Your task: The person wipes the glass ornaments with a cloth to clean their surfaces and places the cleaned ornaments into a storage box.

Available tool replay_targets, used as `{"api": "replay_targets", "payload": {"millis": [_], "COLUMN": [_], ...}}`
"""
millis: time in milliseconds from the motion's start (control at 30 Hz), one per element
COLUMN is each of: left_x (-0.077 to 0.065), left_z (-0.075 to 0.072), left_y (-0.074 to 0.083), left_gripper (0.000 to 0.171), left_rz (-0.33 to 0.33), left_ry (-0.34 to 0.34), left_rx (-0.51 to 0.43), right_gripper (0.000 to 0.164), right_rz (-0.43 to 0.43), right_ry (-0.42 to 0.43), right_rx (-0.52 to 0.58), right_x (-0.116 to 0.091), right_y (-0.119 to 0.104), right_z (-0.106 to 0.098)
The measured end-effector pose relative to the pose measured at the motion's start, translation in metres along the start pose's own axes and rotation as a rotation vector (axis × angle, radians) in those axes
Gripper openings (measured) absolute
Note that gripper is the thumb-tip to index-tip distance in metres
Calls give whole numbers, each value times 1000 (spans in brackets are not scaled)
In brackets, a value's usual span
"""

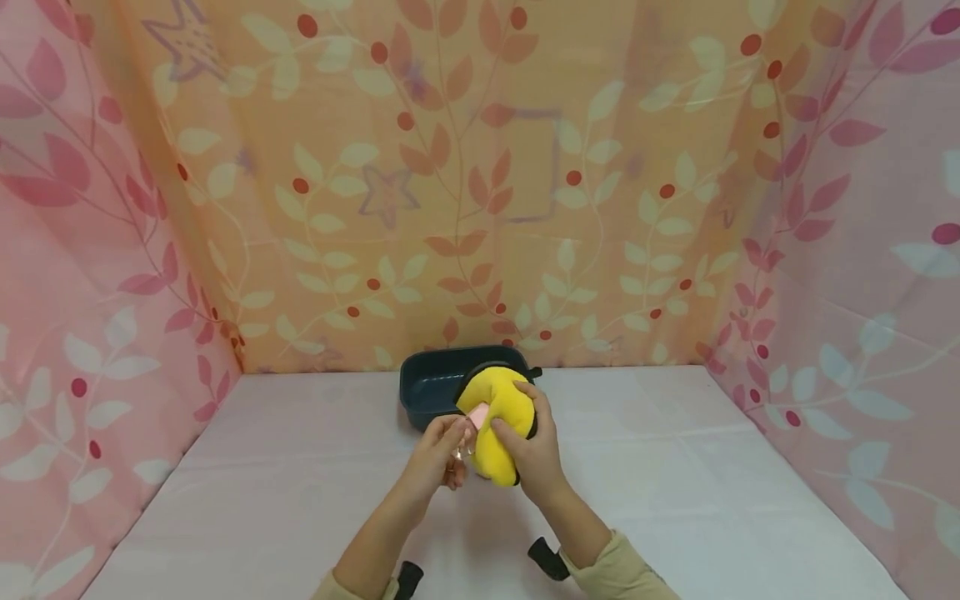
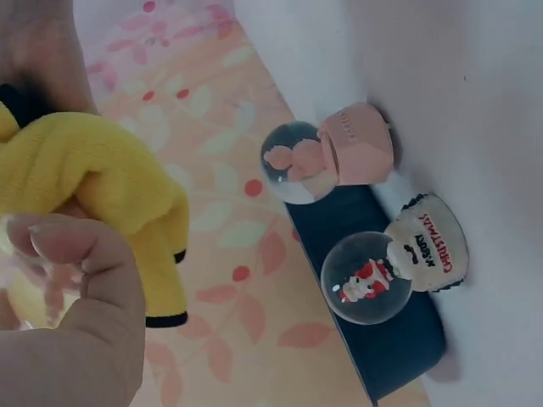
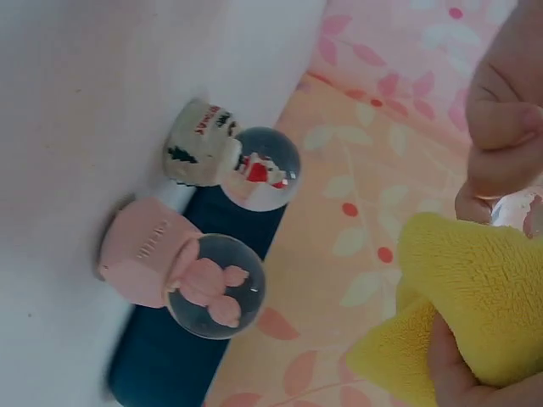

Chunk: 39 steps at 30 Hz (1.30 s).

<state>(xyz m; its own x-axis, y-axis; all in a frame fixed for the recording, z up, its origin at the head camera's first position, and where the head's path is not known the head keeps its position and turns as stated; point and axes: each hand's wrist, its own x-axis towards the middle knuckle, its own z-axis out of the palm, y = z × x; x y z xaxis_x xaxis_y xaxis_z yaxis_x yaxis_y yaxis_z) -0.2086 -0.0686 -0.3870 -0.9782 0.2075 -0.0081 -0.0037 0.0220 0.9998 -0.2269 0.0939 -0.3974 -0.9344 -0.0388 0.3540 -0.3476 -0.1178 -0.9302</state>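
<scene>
My right hand [image 1: 542, 446] grips a yellow cloth [image 1: 501, 398] with black edging, thumb in front and fingers behind it. My left hand [image 1: 441, 450] pinches a small clear snow globe with a pink part [image 1: 478, 414]; the cloth and fingers hide most of it. The cloth lies against the snow globe. In the left wrist view, my left hand [image 2: 93, 292] is curled close beside the cloth [image 2: 110, 178]. A pink snow globe [image 2: 361, 144] and a white Christmas snow globe [image 2: 433, 246] stand upright on the table, beyond the hands.
A dark blue bin [image 1: 420, 392] stands at the back of the white table [image 1: 315, 467], behind both snow globes. Floral curtains [image 1: 465, 208] enclose the back and sides. Black straps [image 1: 549, 558] show near the wrists.
</scene>
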Motion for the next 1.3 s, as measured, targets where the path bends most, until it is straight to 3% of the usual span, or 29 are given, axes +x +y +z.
{"api": "replay_targets", "payload": {"millis": [133, 267, 467, 833, 1000, 1300], "left_x": [0, 3, 6, 6, 3, 1], "left_z": [1, -1, -5, -11, -12, -17], "left_y": [0, 0, -5, -10, -10, -7], "left_gripper": [55, 44, 34, 37, 37, 46], "left_rz": [-7, -14, 7, 4, -8, -49], "left_ry": [-24, -62, -104, -129, -136, -172], "left_rx": [18, -25, -19, -36, -74, -194], "right_gripper": [62, 61, 56, 54, 52, 55], "right_rz": [-12, -46, -34, 13, 37, 193], "right_ry": [-48, -92, -42, -20, 4, 84], "right_rx": [-80, -159, -199, -141, -62, 76], "right_x": [-2, -3, 0, 3, 5, 7], "right_y": [5, 10, 11, 12, 12, 13], "right_z": [1, 2, 2, -4, -7, -14]}}
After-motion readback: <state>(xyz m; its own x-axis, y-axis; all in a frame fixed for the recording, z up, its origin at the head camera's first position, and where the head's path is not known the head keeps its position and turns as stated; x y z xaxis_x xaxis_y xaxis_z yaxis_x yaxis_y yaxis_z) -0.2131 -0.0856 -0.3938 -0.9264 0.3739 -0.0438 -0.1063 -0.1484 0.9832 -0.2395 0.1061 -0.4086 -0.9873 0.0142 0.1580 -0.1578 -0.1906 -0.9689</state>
